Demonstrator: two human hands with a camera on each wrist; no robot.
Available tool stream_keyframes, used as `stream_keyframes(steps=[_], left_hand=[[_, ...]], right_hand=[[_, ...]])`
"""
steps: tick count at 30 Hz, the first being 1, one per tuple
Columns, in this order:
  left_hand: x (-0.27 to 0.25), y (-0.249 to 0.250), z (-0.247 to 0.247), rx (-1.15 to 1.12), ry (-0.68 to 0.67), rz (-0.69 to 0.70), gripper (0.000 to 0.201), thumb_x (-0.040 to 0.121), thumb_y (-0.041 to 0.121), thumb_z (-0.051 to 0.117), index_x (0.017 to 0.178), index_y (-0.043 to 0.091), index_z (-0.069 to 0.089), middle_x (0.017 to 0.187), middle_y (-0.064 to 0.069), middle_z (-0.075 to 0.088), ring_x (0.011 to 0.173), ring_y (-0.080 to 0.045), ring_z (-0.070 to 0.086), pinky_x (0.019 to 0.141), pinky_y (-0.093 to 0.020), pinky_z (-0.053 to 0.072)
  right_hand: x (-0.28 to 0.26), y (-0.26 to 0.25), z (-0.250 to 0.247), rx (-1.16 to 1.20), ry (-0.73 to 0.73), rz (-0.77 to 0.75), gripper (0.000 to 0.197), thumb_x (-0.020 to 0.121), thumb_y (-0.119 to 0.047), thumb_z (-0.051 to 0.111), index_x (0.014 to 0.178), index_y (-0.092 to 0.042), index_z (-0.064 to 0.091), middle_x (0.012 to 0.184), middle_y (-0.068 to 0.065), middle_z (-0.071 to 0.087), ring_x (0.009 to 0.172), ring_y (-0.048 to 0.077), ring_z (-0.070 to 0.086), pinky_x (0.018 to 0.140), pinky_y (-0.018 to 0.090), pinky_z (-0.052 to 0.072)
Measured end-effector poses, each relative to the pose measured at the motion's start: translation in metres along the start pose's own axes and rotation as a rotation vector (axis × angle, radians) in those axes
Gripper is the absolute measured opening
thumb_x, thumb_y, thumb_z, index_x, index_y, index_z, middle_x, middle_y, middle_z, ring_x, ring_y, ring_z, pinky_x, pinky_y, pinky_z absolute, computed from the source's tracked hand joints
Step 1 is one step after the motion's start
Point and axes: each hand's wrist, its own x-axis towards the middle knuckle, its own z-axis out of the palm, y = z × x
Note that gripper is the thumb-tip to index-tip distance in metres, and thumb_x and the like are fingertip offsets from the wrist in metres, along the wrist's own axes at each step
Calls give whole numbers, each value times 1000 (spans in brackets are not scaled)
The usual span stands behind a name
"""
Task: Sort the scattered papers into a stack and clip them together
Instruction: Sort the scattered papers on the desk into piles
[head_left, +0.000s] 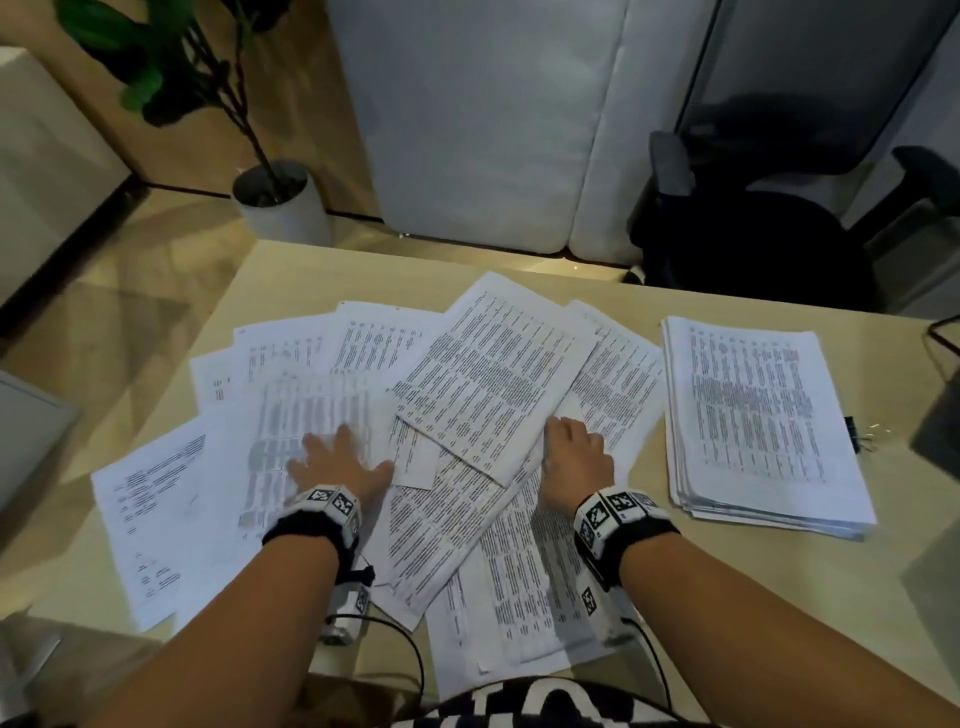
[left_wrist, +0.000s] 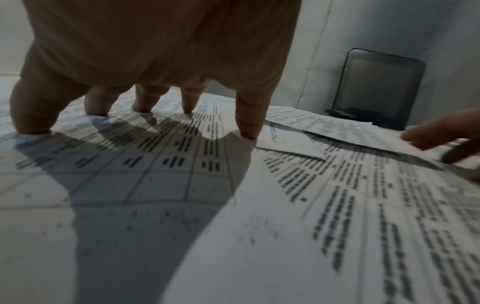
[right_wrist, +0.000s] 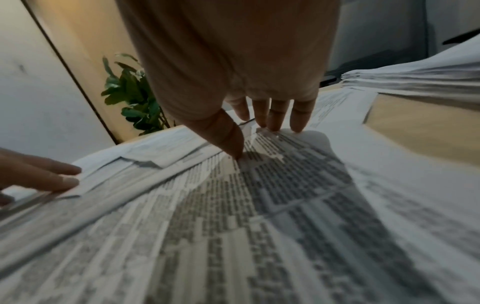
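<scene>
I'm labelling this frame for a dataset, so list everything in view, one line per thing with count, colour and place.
scattered papers: many, white with print, fanned across the desk middle
stack of papers: one, white, desk right
binder clip: one, black, right of the stack
desk: one, light wood
potted plant: one, green in a white pot, floor beyond the desk, left
office chair: one, black, beyond the desk, right
left hand: fingers spread, pressing on the papers
right hand: fingers straight, resting on the papers
</scene>
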Motion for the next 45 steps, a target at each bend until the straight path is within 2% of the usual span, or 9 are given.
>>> stream_keyframes(steps=[8,14,18,22,28,33,36,40,45], left_hand=[[-23,31,-4,-183,-28,366,62,93,33,49,150,24,24,149,-7,40,130,-26,46,109,-42,36],[2,-8,-28,-96,89,42,85,76,36,71,147,24,25,148,-14,26,131,-38,35,106,-49,39],[-1,-14,-34,-192,42,-54,106,69,41,80,148,17,15,143,-18,29,126,-39,42,98,-45,45],[-11,-3,-33,-385,8,122,67,84,15,66,142,10,33,134,-15,51,115,-30,55,89,-33,45],[-24,9,-32,-816,105,324,27,81,14,70,106,15,60,93,-3,69,81,-19,66,81,-43,57],[-6,0,-30,-661,196,154,45,81,26,69,123,22,53,115,-7,61,105,-27,59,93,-45,50],[2,-18,-29,-212,119,-64,84,70,35,76,141,27,32,148,-13,27,132,-39,31,104,-54,39],[1,-27,-28,-344,73,-134,102,66,31,84,146,17,22,141,-19,30,126,-43,40,101,-51,43],[-10,-25,-32,-536,199,70,28,88,17,60,113,6,58,101,-14,66,79,-25,58,70,-29,47]], right_hand=[[10,-36,11,63,35,-207,65,95,-31,50,152,-27,19,162,4,9,148,28,8,119,50,15],[9,-25,12,-34,-126,-244,59,94,-25,53,147,-35,28,162,-7,-2,149,24,-7,116,60,5],[9,-28,-1,-58,-84,-222,43,89,-30,50,132,-31,47,154,-9,24,146,19,16,112,61,17],[12,-36,-5,-56,36,-196,31,87,-43,48,111,-25,59,118,-4,51,114,22,49,94,41,43],[12,-41,-8,885,-23,0,72,87,-20,66,145,-25,23,118,6,60,101,24,63,83,36,54],[16,-28,-13,819,95,68,8,90,-13,60,97,-10,58,87,9,62,80,24,59,63,26,45],[16,-18,-10,737,69,96,6,90,-11,58,95,-11,61,85,5,60,80,22,56,62,23,43],[14,-14,-4,723,-9,123,15,89,-13,59,102,-8,64,95,11,65,87,26,61,75,33,50],[10,-20,-2,831,-102,87,11,86,-14,63,95,-10,65,96,14,68,91,30,63,82,44,55]])
